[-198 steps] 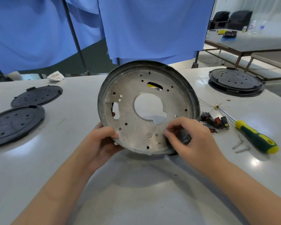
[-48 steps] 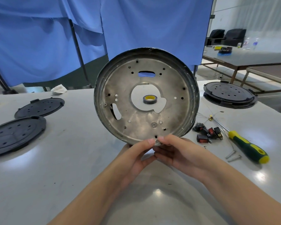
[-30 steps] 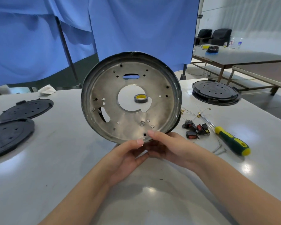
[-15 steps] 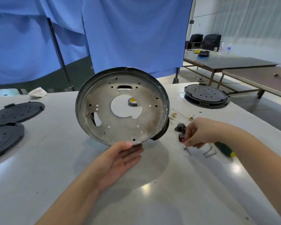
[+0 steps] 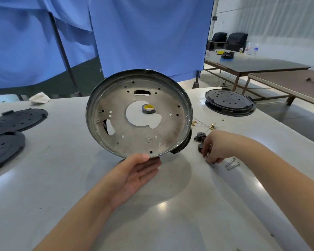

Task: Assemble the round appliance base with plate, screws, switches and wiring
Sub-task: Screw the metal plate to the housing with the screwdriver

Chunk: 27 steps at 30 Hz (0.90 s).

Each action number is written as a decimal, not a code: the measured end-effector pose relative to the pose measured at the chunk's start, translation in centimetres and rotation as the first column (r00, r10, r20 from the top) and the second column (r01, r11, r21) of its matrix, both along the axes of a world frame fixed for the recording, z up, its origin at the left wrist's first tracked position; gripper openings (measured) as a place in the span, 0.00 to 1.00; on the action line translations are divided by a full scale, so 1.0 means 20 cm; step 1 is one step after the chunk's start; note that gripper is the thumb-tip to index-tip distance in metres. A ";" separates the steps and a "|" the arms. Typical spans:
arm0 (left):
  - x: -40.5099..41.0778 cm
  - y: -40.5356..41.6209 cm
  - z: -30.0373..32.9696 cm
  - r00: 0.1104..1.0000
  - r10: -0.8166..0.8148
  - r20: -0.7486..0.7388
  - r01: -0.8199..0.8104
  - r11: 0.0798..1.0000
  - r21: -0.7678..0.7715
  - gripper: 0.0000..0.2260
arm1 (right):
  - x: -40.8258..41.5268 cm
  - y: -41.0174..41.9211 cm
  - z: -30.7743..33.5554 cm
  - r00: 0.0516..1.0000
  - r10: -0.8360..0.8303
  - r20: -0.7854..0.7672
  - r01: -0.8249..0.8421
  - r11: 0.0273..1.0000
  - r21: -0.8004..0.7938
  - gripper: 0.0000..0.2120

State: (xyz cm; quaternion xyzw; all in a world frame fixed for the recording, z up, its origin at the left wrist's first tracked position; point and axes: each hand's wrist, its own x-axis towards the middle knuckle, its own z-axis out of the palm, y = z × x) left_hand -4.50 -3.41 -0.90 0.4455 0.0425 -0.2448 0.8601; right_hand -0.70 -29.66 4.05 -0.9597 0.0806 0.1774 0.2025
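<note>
The round metal appliance base (image 5: 140, 133) stands tilted on its rim on the white table (image 5: 62, 178), its holed inner face toward me. My left hand (image 5: 134, 174) holds its lower edge, thumb on the rim and fingers straight underneath. My right hand (image 5: 216, 149) reaches down to the table at the right, its fingertips pinching a small screw (image 5: 209, 163). Black and red switches (image 5: 200, 140) lie just left of that hand. Thin wires with brass ends (image 5: 208, 124) lie behind them. Two long screws (image 5: 232, 163) lie to the right of the fingers.
A roll of tape (image 5: 148, 108) shows through the base's centre hole. Two black round plates (image 5: 5, 134) lie at the left, another stack of black plates (image 5: 229, 102) at the far right. A crumpled cloth (image 5: 39, 98) lies at the table's back edge; blue curtains hang behind.
My right hand let go of the base and moved right to the switches and screws, covering the screwdriver. My left hand alone now holds the base, which dropped lower and tilted.
</note>
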 end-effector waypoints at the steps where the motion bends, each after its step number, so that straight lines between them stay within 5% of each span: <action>1: 0.00 0.00 0.00 1.000 0.003 -0.004 -0.003 1.000 -0.001 0.34 | -0.01 0.01 0.00 1.000 0.004 0.001 -0.004 1.000 -0.009 0.05; 9: 0.01 0.00 -0.01 0.999 0.020 -0.029 -0.021 0.999 -0.036 0.35 | -0.04 0.05 0.01 0.995 0.003 0.098 0.009 0.991 -0.131 0.06; 15: 0.02 -0.01 -0.02 0.998 0.017 -0.053 -0.020 0.997 -0.071 0.34 | -0.05 0.02 0.07 0.961 -0.010 0.278 0.029 0.997 -0.065 0.07; 20: 0.02 -0.01 -0.01 0.997 0.045 -0.056 -0.048 0.997 -0.053 0.34 | -0.12 0.02 0.25 0.910 -0.021 0.413 -0.074 0.974 0.212 0.06; 23: 0.02 0.00 -0.01 0.997 0.065 -0.032 -0.065 0.998 -0.016 0.30 | -0.20 0.09 0.36 0.875 -0.036 0.483 -0.237 0.838 0.492 0.03; 27: 0.02 0.00 0.00 0.996 0.083 -0.025 -0.083 0.996 0.011 0.27 | -0.25 0.27 0.33 0.786 0.095 0.611 -0.444 0.775 0.451 0.05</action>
